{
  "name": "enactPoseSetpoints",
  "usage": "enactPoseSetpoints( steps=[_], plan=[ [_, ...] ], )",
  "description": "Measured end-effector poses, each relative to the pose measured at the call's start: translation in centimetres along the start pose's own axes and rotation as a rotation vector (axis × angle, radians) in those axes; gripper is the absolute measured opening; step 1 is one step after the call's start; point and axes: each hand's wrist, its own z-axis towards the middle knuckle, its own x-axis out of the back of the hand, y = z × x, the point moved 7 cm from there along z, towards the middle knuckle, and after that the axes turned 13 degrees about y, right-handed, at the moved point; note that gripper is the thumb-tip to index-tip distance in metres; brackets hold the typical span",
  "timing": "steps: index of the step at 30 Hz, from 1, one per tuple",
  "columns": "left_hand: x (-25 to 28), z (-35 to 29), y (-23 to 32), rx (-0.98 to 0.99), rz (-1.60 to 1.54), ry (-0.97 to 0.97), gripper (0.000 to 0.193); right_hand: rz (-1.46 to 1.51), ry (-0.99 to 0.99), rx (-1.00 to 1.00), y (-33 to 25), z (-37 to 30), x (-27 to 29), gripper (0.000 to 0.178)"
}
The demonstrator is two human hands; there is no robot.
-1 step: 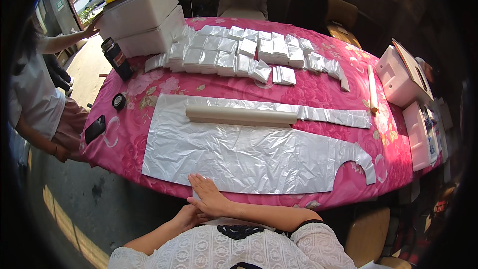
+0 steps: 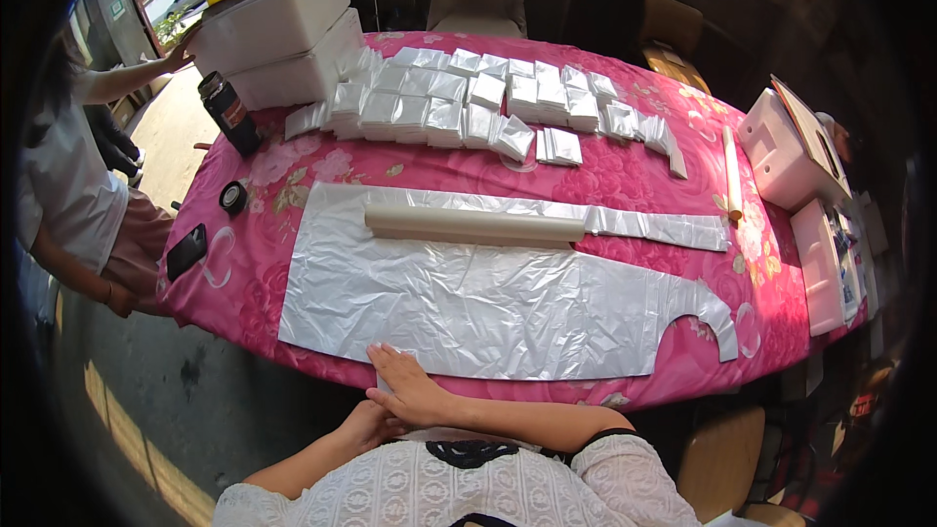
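Note:
A thin silvery-white plastic apron [image 2: 468, 312] lies spread and wrinkled across the near half of the table, its curved neck end to the right. Resting on its upper part is a long beige bar or flat roll [image 2: 473, 224]. My right hand [image 2: 408, 388] stretches out flat at the near table edge, fingertips at the apron's lower border. Below it, and touching it, is my left hand [image 2: 371, 422], with fingers curled and partly hidden. A small pale sliver [image 2: 384, 385] shows between the two hands; its kind cannot be made out.
Folded silvery packets [image 2: 420, 102] stand in rows at the back. Foam boxes [image 2: 283, 39] and a dark bottle [image 2: 227, 112] are at the left, near a phone [image 2: 186, 253] and black lid [image 2: 233, 198]. Another person [image 2: 78, 166] stands left. A rolling-pin-like stick [image 2: 732, 174] and foam box [image 2: 786, 146] lie right.

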Motion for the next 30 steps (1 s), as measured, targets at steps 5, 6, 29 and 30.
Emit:
enactPoseSetpoints(
  steps=[5, 6, 29, 30],
  plan=[
    [0.4, -2.4, 2.6, -0.117, 0.317, 0.113, 0.029, -0.153, 0.186, 0.251, -1.5, 9.7, 10.0, 0.064],
    [0.4, -2.8, 3.0, -0.171, 0.390, 0.083, 0.030, -0.253, 0.285, 0.255, -1.1, 13.9, 13.5, 0.062],
    [-11.0, -4.4, 13.4, -0.724, 0.945, -0.051, 0.023, -0.165, -0.053, 0.144, 2.4, 2.4, 17.1, 0.009],
    [-10.8, -3.8, 13.1, -0.690, 0.783, -0.063, 0.023, -0.082, 0.000, 0.082, 2.3, 2.7, 17.8, 0.010]
  ],
)
